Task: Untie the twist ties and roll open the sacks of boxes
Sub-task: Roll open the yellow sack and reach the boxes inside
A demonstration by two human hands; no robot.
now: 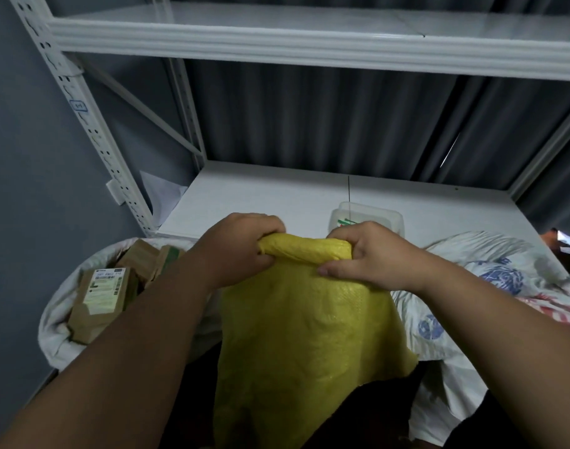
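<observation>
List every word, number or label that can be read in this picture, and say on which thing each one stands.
No text here can be quoted with certainty.
Label on the box in the open white sack: printed lines and barcodes, too small to read.
Tag on the shelf post: handwritten marks, too blurred to read.
Blue print on the right sack: crumpled, not readable.
Yellow sack held by both hands: no text shows.

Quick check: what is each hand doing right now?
Left hand: fingers curled round the yellow sack's rolled rim.
Right hand: gripping the same rim.
</observation>
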